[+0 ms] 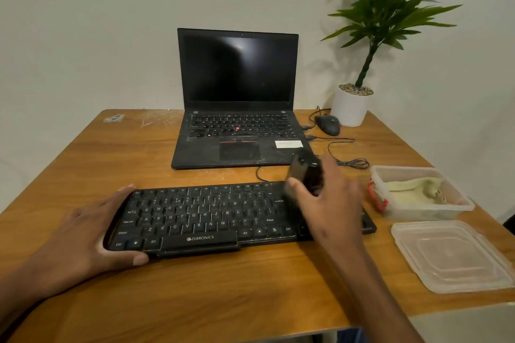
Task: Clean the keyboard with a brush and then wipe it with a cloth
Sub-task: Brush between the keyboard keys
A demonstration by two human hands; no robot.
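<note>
We judge ourselves to be in the brushing half of the job, with the wiping half not yet begun. Our right hand (327,198) is closed around a dark, blurred object that we take to be the brush (305,172), held over the far right end of the keyboard (211,220); whether its bristles touch the keys we cannot tell, because the blur and our own fingers hide its lower end. Our left hand (92,228) lies flat and spread against the keyboard's left end, thumb along the near edge and fingers at the far corner, steadying it rather than gripping anything. The keyboard itself sits flat on the wooden table (223,287) between our two hands, its long side toward us. How much of it has been swept the picture does not say; no loose dust shows on the keys at this sharpness. The cloth (412,189), pale yellow and crumpled, lies in the open plastic box (462,205) just beyond our right hand, and the box's lid (451,256) rests on the table nearer us on that side, so the cloth looks untouched and ready for the second step.
</note>
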